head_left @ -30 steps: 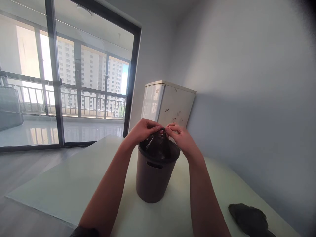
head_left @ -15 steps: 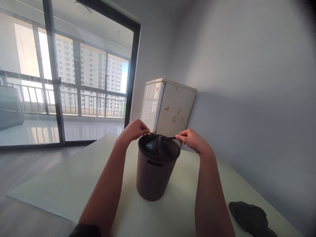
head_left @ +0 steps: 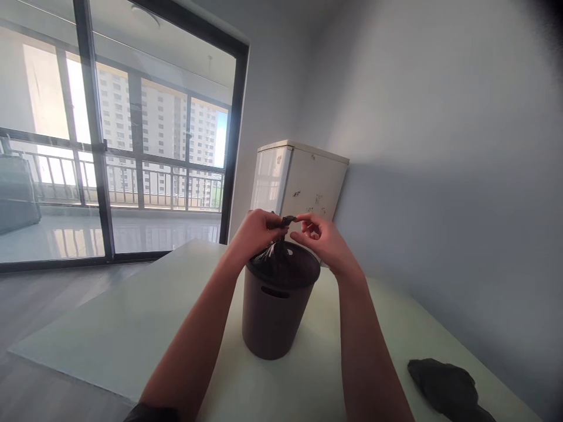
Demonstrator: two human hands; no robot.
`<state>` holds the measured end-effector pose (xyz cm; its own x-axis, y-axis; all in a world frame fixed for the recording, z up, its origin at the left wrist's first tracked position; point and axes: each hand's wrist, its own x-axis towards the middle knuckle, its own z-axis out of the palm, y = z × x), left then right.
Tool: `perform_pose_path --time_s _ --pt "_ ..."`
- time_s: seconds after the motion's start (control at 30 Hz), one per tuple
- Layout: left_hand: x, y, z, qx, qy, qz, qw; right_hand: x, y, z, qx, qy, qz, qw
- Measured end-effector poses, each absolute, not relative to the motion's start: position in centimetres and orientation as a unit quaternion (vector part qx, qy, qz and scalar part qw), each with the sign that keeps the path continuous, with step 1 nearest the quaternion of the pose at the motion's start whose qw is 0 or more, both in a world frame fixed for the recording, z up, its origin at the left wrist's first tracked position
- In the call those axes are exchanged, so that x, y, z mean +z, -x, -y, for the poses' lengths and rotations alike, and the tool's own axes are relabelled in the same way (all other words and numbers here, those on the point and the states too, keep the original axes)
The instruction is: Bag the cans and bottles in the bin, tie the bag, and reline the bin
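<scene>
While a dark bundle (head_left: 444,387) is lying near at right, the left hand (head_left: 259,234) and right hand (head_left: 323,239) are working above a brown bin (head_left: 270,325).
The left is pinching the gathered neck of the black bag (head_left: 273,259) inside it; the right's forefinger is touching the tip, thumb standing apart. Beyond, a white cabinet (head_left: 312,181) is standing.

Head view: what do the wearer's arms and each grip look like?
Left grip and right grip are bare human hands; no gloves, rings or watch visible. Left forearm and right forearm are bare too, without visible markings. A dark sleeve edge shows low on the left arm; none in view right.
</scene>
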<state>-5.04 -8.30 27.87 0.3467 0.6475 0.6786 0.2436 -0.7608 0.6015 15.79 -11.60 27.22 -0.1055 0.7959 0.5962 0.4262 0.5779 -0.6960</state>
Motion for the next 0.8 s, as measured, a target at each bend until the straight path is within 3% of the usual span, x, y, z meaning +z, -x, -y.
perform_pose_path --time_s 0.13,0.27,0.33,0.53,0.8 --pt "28.2 4.9 8.7 0.538 -0.768 -0.228 0.262 26.7 -15.6 11.2 0.247 0.44 0.758 0.413" --pt "28.7 4.7 9.7 0.556 -0.759 -0.187 0.282 26.2 -14.4 10.7 0.279 0.403 0.762 0.424" --pt "28.9 4.7 10.0 0.575 -0.746 -0.18 0.284 26.2 -14.0 10.4 0.268 0.398 0.738 0.475" --pt "29.0 5.5 10.2 0.668 -0.68 -0.167 0.252 26.1 -14.2 9.4 0.18 0.339 0.562 0.733" --pt "29.1 6.1 9.6 0.651 -0.699 -0.266 0.128 28.8 -17.9 13.1 -0.028 0.206 0.359 0.91"
